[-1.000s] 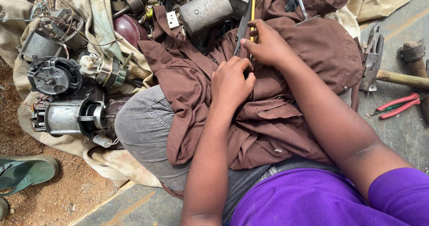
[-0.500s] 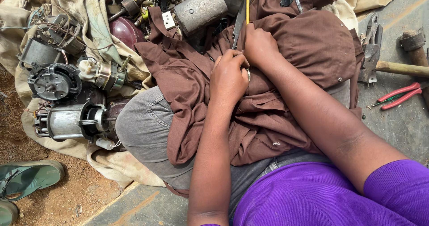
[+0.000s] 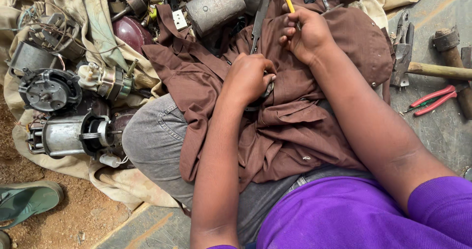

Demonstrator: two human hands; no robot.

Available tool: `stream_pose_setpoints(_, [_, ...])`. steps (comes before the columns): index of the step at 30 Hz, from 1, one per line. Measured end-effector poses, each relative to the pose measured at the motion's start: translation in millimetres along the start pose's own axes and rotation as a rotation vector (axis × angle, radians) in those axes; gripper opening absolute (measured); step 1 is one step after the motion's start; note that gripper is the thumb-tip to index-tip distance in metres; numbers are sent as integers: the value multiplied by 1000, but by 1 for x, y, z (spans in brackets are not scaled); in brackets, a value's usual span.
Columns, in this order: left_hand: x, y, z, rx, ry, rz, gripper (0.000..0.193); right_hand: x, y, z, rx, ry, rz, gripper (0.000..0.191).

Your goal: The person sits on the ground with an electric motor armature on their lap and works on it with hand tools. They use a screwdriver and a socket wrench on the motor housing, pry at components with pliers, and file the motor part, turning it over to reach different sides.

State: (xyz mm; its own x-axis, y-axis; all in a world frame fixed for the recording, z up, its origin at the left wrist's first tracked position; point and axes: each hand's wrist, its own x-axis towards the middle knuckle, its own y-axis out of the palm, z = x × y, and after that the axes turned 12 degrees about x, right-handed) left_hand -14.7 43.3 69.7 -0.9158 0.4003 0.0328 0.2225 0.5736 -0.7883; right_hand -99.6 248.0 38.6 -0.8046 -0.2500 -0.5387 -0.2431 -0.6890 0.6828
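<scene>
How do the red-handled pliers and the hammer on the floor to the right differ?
The red-handled pliers are slim, with two thin red grips and a narrow dark nose; the hammer is bulkier, with a plain wooden handle and a rusty metal head. The pliers lie at a slant, grips toward the upper right; the hammer's handle runs nearly level and is cut off by the picture's edge. Both lie untouched on the grey floor, clear of either hand.

A grey concrete floor [image 3: 442, 131] carries a hammer [image 3: 437, 71] with a wooden handle, red-handled pliers [image 3: 432, 100] and a metal tool [image 3: 402, 49] at the right. At the left a beige cloth [image 3: 73, 168] spreads over sandy ground [image 3: 64, 219], with worn electric motors [image 3: 73, 136] and metal parts lying on it. A green sandal [image 3: 27, 200] rests on the sand.
</scene>
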Motion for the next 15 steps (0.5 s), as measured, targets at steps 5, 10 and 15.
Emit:
stream_pose_setpoints(5, [-8,8,-11,-3,-129,-121,29,-5,-15,-4,5,23,-53,22])
stream_pose_setpoints(10, [-13,2,0,-100,0,-116,17,14,-4,-15,-4,65,-142,9])
stream_pose_setpoints(15, [-13,-3,2,-136,-43,-29,14,19,5,-23,-134,74,-111,12])
